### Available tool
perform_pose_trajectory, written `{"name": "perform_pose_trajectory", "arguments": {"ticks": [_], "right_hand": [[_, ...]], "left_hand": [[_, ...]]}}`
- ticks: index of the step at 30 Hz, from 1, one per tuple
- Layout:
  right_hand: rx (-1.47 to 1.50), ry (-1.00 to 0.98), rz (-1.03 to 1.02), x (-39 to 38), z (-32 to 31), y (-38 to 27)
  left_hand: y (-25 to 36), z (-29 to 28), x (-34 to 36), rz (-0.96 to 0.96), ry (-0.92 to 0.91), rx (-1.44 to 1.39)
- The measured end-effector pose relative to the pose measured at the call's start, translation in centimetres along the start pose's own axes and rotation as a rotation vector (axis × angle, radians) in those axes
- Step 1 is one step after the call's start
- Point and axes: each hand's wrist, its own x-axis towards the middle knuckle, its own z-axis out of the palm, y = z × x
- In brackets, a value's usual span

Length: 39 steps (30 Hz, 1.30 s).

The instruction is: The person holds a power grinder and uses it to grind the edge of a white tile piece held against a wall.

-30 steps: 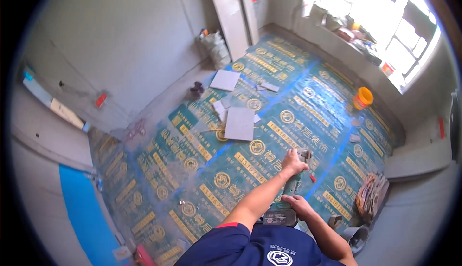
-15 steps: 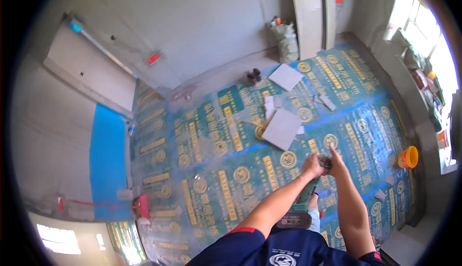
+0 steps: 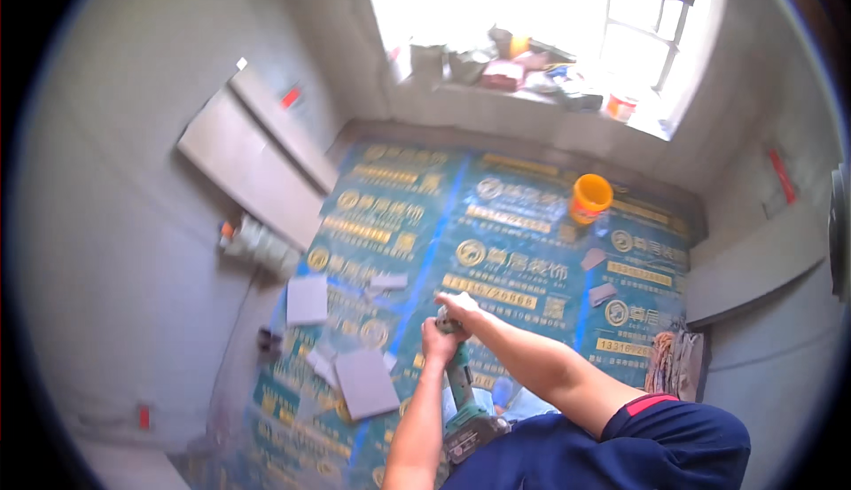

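I hold a green cordless angle grinder [image 3: 460,384] with a dark battery at its lower end, resting close to my body. My left hand [image 3: 441,340] is closed round the neck of the tool, just below its head. My right hand [image 3: 457,309] grips the head from above, hiding much of it. Left of the hands, a square grey tile [image 3: 367,384] lies with smaller tile pieces [image 3: 321,366] on printed green floor sheeting [image 3: 498,286]. Another square tile [image 3: 307,300] and some offcuts [image 3: 387,282] lie farther back.
An orange bucket [image 3: 590,199] stands below a windowsill [image 3: 550,113] piled with bags and containers. At left, long boards [image 3: 248,162] lean on the wall near a filled sack [image 3: 266,249] and dark shoes [image 3: 269,342]. A board [image 3: 753,268] and bundle [image 3: 674,357] are at right.
The view has swung toward the window. My right hand has moved from the grinder's body up to its head, and both hands are now together there.
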Motion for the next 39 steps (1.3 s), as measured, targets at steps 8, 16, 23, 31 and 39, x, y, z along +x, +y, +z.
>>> {"name": "perform_pose_trajectory", "arguments": {"ticks": [8,16,23,31,39], "right_hand": [[-0.138,0.591,-0.326,9.6,-11.8,-2.3],[-0.055,0.547,-0.326,18.1,-25.9,-9.2],[-0.03,0.813,-0.124,22.1,-32.8,-17.4],[-0.232,0.585,-0.397,33.5,-42.2,-19.3],[-0.037,0.567,-0.151,44.6,-51.0,-25.3]], "left_hand": [[8.7,10.4,14.6,0.124,-0.446,-0.275],[20.2,16.7,31.1,0.108,-0.699,-0.245],[29.0,20.9,42.2,0.018,-0.967,-0.291],[33.4,28.0,52.8,-0.161,-1.019,-0.158],[40.3,35.6,63.8,-0.275,-1.131,-0.159]]}}
